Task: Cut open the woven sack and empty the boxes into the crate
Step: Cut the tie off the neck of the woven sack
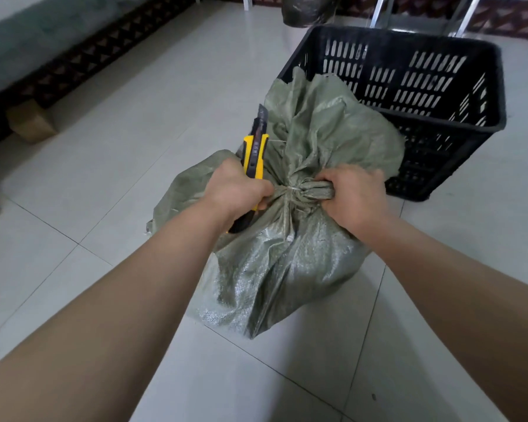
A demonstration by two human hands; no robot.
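Yellow cutter (pixel 255 153) in left hand (pixel 235 190); right hand (pixel 354 196) tight around sack (pixel 287 269) neck; print blurred

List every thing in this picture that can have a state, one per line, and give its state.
Sack: on the floor, neck tied shut, not yet cut.
Cord: wound tight round the neck.
Knife: blade slid out, pointing away.
Crate: upright, no boxes showing inside.
Left hand: grips the knife.
Right hand: grips the sack's neck.
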